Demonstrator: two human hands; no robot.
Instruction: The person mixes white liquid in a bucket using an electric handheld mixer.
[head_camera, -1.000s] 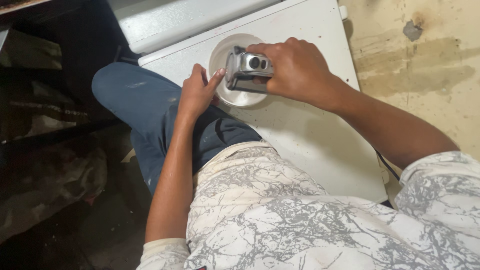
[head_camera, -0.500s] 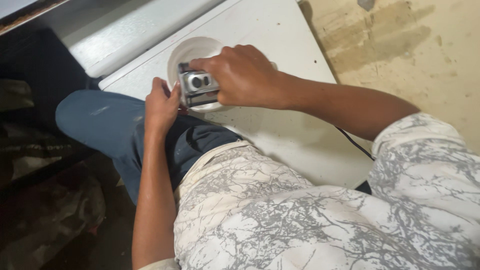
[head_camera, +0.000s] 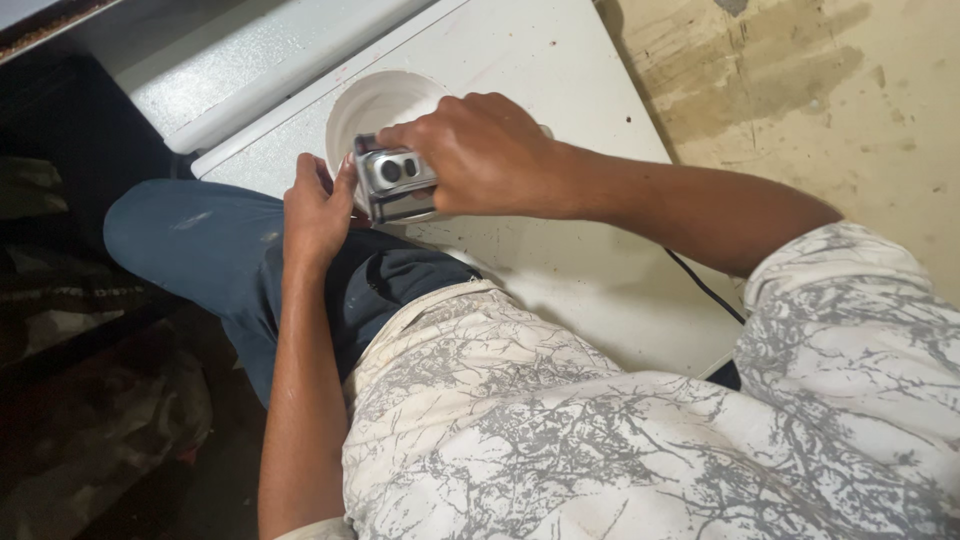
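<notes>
So the white panel (head_camera: 560, 270) you're working on is the big thing here, running from about 11 o'clock down to 4 o'clock, with the bare concrete floor (head_camera: 850, 110) off its far edge at 1 o'clock. Near the panel's 10 o'clock end sits a round white recess (head_camera: 375, 105), and that's where the job is. Looks like you're mid-pass, grinding or trimming the rim of that hole.

Your right hand (head_camera: 490, 155) has its grip closed around the small silver power tool (head_camera: 395, 180), right at the recess's near edge. Your left hand (head_camera: 318, 205) is curled against the tool's nose, steadying it.

Next move wants a slow, firm sweep round the rim. Room's tight: your knee (head_camera: 190, 240) is just under the panel edge, and the black cord (head_camera: 705, 285) trails at 4 o'clock.
</notes>
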